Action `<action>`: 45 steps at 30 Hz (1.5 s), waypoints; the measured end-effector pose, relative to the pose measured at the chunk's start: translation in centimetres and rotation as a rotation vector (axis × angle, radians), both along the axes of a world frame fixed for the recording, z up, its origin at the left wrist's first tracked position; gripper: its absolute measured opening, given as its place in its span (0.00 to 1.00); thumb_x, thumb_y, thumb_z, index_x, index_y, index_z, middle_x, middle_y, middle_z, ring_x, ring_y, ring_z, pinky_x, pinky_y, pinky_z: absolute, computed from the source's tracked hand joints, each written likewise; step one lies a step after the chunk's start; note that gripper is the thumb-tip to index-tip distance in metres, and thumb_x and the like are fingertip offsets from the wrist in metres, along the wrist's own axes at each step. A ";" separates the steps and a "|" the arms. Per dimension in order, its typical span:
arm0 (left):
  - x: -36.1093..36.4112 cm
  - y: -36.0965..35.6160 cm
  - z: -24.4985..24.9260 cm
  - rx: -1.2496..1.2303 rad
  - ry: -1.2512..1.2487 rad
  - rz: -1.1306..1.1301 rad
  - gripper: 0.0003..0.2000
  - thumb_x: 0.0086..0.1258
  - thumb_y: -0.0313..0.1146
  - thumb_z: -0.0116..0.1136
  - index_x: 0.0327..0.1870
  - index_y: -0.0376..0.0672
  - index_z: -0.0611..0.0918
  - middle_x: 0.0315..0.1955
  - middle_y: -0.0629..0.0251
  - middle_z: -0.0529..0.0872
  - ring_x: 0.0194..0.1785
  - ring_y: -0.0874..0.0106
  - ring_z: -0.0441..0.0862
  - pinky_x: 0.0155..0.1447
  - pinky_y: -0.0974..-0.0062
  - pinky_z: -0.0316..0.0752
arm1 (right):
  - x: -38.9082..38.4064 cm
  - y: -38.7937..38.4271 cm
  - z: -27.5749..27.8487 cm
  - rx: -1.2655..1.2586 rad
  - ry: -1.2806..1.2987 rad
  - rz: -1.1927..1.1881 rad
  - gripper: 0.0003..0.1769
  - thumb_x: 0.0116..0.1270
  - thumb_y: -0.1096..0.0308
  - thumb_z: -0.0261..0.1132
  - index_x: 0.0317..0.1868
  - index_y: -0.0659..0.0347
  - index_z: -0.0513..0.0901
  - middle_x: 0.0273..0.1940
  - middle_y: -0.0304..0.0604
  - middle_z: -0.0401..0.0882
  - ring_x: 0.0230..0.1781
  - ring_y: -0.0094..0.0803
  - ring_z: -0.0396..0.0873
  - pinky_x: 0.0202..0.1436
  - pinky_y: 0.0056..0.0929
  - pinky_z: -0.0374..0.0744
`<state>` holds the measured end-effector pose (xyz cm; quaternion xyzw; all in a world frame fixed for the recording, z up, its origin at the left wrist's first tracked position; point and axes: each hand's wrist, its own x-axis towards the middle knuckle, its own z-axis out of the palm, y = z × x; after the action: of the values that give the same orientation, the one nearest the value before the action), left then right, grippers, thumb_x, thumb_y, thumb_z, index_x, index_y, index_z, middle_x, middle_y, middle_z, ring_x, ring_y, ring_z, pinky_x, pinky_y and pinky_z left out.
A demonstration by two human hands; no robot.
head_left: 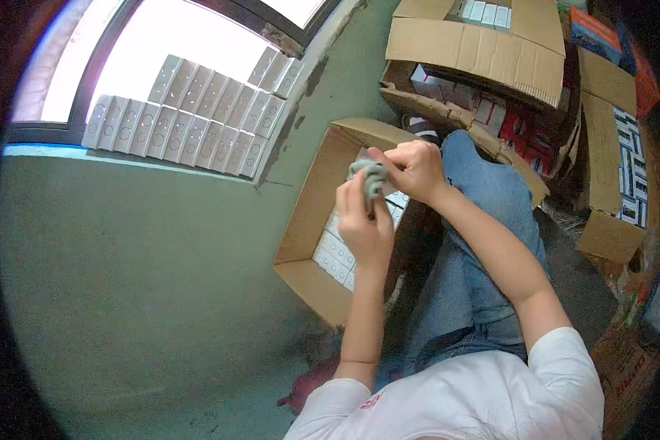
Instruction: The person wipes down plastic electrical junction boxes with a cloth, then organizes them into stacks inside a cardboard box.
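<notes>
A crumpled grey-green cloth (372,176) is bunched between my two hands above an open cardboard box (298,251). My left hand (364,224) is closed around the cloth from below, with its fingers pointing up. From the right, my right hand (416,170) meets the cloth with its thumb, and its other fingers are curled in. What the right fingers grip is hidden. Inside the box under my hands lie rows of small white boxes (335,253) with round marks on them.
White boxes (191,121) are stacked in rows on the window sill to the left. Cardboard cartons with boxes, one (477,51) at the back and one (607,231) at the right, stand near my jeans-covered leg (484,191). A green wall (161,279) runs along the left.
</notes>
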<state>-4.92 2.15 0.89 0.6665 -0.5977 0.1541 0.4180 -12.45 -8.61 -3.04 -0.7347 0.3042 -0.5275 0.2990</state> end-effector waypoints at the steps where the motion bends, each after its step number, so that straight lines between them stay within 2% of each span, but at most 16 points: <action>1: -0.2 0.2 0.2 0.018 0.010 0.000 0.13 0.65 0.24 0.58 0.50 0.34 0.78 0.39 0.53 0.81 0.42 0.56 0.81 0.46 0.65 0.75 | 0.1 0.1 -0.2 0.029 -0.012 0.014 0.29 0.69 0.46 0.58 0.15 0.57 0.80 0.16 0.49 0.75 0.18 0.46 0.77 0.24 0.39 0.73; 4: 0.2 -0.2 0.1 0.012 0.052 0.014 0.14 0.64 0.23 0.57 0.52 0.35 0.78 0.40 0.52 0.80 0.43 0.56 0.81 0.47 0.65 0.75 | 0.0 0.2 0.1 0.098 -0.001 0.025 0.30 0.69 0.47 0.58 0.14 0.58 0.79 0.16 0.50 0.74 0.18 0.46 0.77 0.23 0.39 0.73; 8: 1.6 -0.4 -1.1 0.080 0.242 0.074 0.13 0.67 0.23 0.57 0.51 0.33 0.79 0.40 0.53 0.81 0.43 0.59 0.82 0.47 0.68 0.75 | 0.1 0.0 -0.3 0.011 -0.082 -0.007 0.29 0.69 0.53 0.61 0.13 0.62 0.77 0.11 0.45 0.69 0.10 0.37 0.67 0.17 0.34 0.64; 11: -0.2 0.6 0.6 0.106 0.197 0.040 0.12 0.67 0.24 0.57 0.51 0.32 0.79 0.40 0.53 0.81 0.44 0.59 0.82 0.48 0.68 0.75 | 0.3 0.3 -0.5 0.315 -0.079 0.125 0.31 0.68 0.46 0.59 0.15 0.62 0.78 0.11 0.48 0.69 0.10 0.36 0.70 0.19 0.36 0.68; 12: -0.6 0.7 1.2 0.128 0.185 0.041 0.13 0.67 0.24 0.57 0.51 0.32 0.79 0.40 0.53 0.82 0.44 0.59 0.82 0.49 0.68 0.75 | 0.7 0.1 -1.4 0.368 -0.098 0.104 0.32 0.68 0.45 0.60 0.14 0.63 0.78 0.09 0.43 0.67 0.10 0.26 0.66 0.18 0.33 0.65; 14: 0.1 0.0 0.7 0.095 0.170 0.043 0.16 0.61 0.20 0.56 0.52 0.34 0.79 0.40 0.51 0.80 0.42 0.52 0.80 0.46 0.62 0.75 | 1.8 -0.5 -3.1 0.512 -0.197 0.175 0.33 0.69 0.46 0.60 0.12 0.62 0.77 0.08 0.38 0.67 0.10 0.23 0.65 0.18 0.31 0.64; 16: 1.6 -0.1 0.3 0.121 0.375 0.095 0.13 0.67 0.27 0.57 0.52 0.33 0.79 0.42 0.53 0.82 0.44 0.60 0.82 0.49 0.66 0.75 | 1.7 -0.7 -3.2 0.610 -0.266 0.248 0.32 0.70 0.47 0.60 0.11 0.58 0.77 0.10 0.28 0.70 0.11 0.19 0.65 0.17 0.28 0.63; 17: 2.2 -0.1 -0.1 0.130 0.572 0.085 0.14 0.70 0.29 0.58 0.52 0.32 0.79 0.43 0.55 0.83 0.45 0.63 0.82 0.50 0.68 0.75 | 1.7 -1.0 -3.2 0.718 -0.385 0.308 0.31 0.69 0.46 0.60 0.12 0.58 0.78 0.12 0.29 0.72 0.12 0.19 0.66 0.18 0.27 0.65; 19: 3.4 0.3 -2.0 0.166 0.623 -0.019 0.14 0.71 0.32 0.58 0.52 0.31 0.79 0.44 0.56 0.83 0.46 0.68 0.81 0.50 0.70 0.75 | 1.5 -1.0 -2.3 0.941 -0.629 0.421 0.28 0.69 0.46 0.60 0.16 0.56 0.80 0.15 0.29 0.75 0.13 0.20 0.69 0.19 0.24 0.67; 23: 1.5 1.2 -3.3 0.152 0.629 -0.114 0.15 0.72 0.32 0.58 0.54 0.31 0.78 0.42 0.58 0.84 0.45 0.75 0.79 0.48 0.77 0.75 | 0.4 -1.9 -3.4 1.117 -0.971 0.484 0.24 0.71 0.44 0.55 0.43 0.56 0.84 0.35 0.37 0.84 0.32 0.24 0.81 0.36 0.23 0.77; 24: 1.5 1.2 -3.5 0.160 0.695 -0.104 0.14 0.72 0.31 0.58 0.53 0.31 0.78 0.41 0.61 0.83 0.45 0.76 0.79 0.48 0.79 0.74 | 0.1 -1.8 -1.6 1.253 -0.954 0.442 0.26 0.73 0.43 0.51 0.51 0.57 0.80 0.40 0.37 0.83 0.39 0.26 0.82 0.45 0.29 0.80; 27: 2.0 1.2 -4.2 0.167 0.844 -0.086 0.12 0.73 0.29 0.56 0.53 0.32 0.78 0.41 0.68 0.83 0.45 0.80 0.78 0.49 0.82 0.73 | -0.3 -2.6 -1.9 1.316 -0.948 0.659 0.27 0.74 0.42 0.48 0.52 0.55 0.80 0.41 0.38 0.84 0.40 0.28 0.82 0.49 0.32 0.80; 31: 1.8 1.6 -3.9 0.135 0.853 -0.090 0.12 0.73 0.29 0.56 0.53 0.33 0.78 0.41 0.68 0.83 0.44 0.80 0.78 0.49 0.81 0.73 | -0.4 -2.2 -0.8 1.333 -0.804 0.669 0.27 0.76 0.44 0.45 0.52 0.56 0.80 0.45 0.39 0.84 0.42 0.29 0.83 0.49 0.30 0.81; 36: 1.4 1.7 -4.1 0.058 0.883 -0.101 0.12 0.73 0.32 0.56 0.51 0.35 0.79 0.40 0.69 0.82 0.40 0.82 0.77 0.44 0.83 0.73 | 0.8 -2.8 -2.5 1.290 -0.821 0.755 0.20 0.75 0.53 0.54 0.53 0.59 0.79 0.43 0.37 0.83 0.40 0.23 0.82 0.44 0.26 0.82; 43: 0.9 1.5 -3.1 -0.003 1.038 -0.007 0.12 0.75 0.36 0.53 0.52 0.40 0.75 0.32 0.74 0.77 0.30 0.86 0.70 0.28 0.86 0.64 | -0.7 -1.8 -1.2 1.250 -0.424 0.847 0.27 0.71 0.48 0.60 0.59 0.61 0.76 0.50 0.39 0.81 0.46 0.25 0.80 0.51 0.28 0.79; 45: 0.9 1.1 -2.8 -0.051 1.097 0.027 0.11 0.75 0.34 0.53 0.54 0.40 0.74 0.32 0.73 0.77 0.28 0.86 0.70 0.26 0.86 0.64 | -0.2 -1.6 -1.6 1.150 -0.296 0.850 0.27 0.70 0.47 0.61 0.55 0.62 0.79 0.44 0.38 0.82 0.42 0.23 0.81 0.47 0.27 0.79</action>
<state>-4.05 3.30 -1.88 0.6463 -0.2793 -0.1961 0.6825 -12.61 -10.23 -4.63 -0.4372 0.1780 -0.2164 0.8546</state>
